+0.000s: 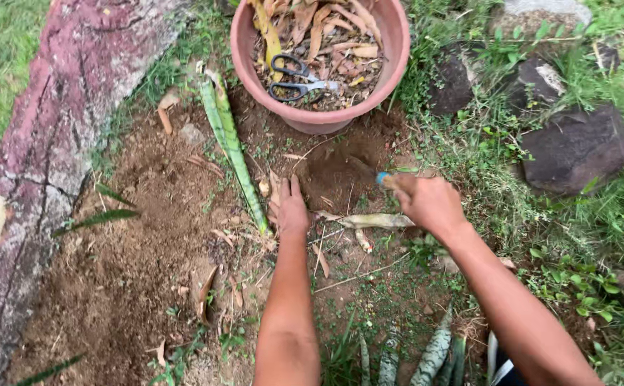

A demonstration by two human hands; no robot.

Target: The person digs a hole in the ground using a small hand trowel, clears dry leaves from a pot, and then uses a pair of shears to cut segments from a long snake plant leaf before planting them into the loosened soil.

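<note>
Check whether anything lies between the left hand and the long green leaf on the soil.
Nothing visible does. The left hand rests flat on bare soil, fingertips right beside the lower end of the leaf; only loose dirt and dry scraps lie there.

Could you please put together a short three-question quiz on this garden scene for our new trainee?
1. True or false: the scissors lie inside the pink pot, on dry leaves.
2. Which hand grips the blue-handled tool? A) left hand B) right hand C) neither
3. Fill in: the left hand rests flat on the ____, beside the long green leaf.

Key
1. True.
2. B: the right hand is closed around it; only the blue end shows, so its kind cannot be told.
3. Soil.
</note>
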